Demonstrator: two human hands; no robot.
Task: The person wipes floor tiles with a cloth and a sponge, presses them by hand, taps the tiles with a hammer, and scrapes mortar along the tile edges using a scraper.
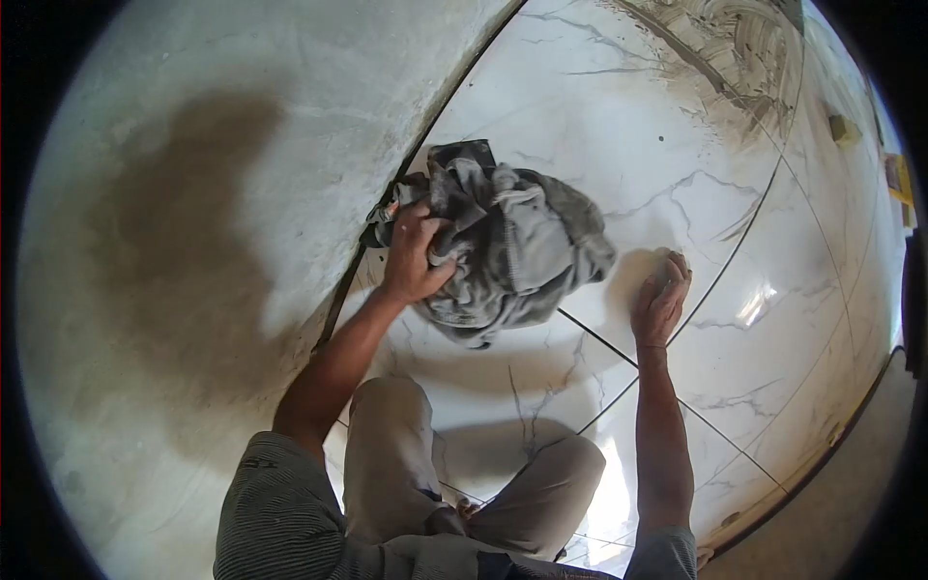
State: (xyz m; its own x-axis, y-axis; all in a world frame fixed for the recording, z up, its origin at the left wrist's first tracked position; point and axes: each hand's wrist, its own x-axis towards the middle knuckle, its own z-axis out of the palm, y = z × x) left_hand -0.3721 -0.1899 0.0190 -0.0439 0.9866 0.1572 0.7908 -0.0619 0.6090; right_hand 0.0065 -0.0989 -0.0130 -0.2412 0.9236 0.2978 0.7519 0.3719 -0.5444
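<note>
A bunched grey cloth (541,242), crumpled and dusty, lies on the white marbled tile floor (464,382) in front of my knees. My left hand (416,256) has its fingers closed into the near-left folds of this cloth. To the right, apart from the cloth, my right hand (662,300) holds nothing; its fingers stretch forward over the tile, slightly bent. Whether its fingertips touch the tile is hard to tell. Part of the cloth's left edge reaches the dark gap beside the tiles.
Rough grey concrete (213,319) borders the tiles on the left. Smeared grey mortar (744,43) marks the far right tiles. A small yellowish block (844,130) and a yellow object (899,179) are at the right. Dark joints run between tiles.
</note>
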